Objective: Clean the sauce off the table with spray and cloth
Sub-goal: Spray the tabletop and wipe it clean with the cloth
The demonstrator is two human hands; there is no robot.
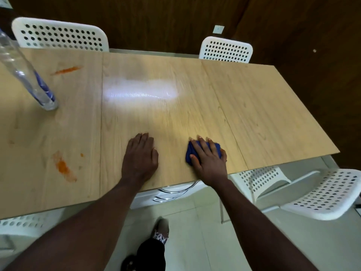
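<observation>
Right hand (209, 161) is down on the blue cloth (190, 153), palm over it, fingers spread and nearly straight across the top, thumb lying along the cloth's left edge. That's a flat press, not a clench. The cloth is bunched small beneath the palm, sitting on the table (263, 114) close to the near edge.

Just to the left of that grip, apart from the cloth, the left hand (141, 153) lies palm-down on the bare wood, fingers straight and together, holding nothing.

Beyond both hands, further across the table, there's a pale wet patch (140, 90) shining.

Well off to the left of the left hand, an orange sauce smear (63, 167) sits near the front edge. A thinner sauce streak (66, 70) lies far beyond it. Between those two, and a touch further left, stands the clear spray bottle (29, 75) with its blue label.

White perforated chairs (226, 48) ring the table, one of them just right of the cloth hand.
</observation>
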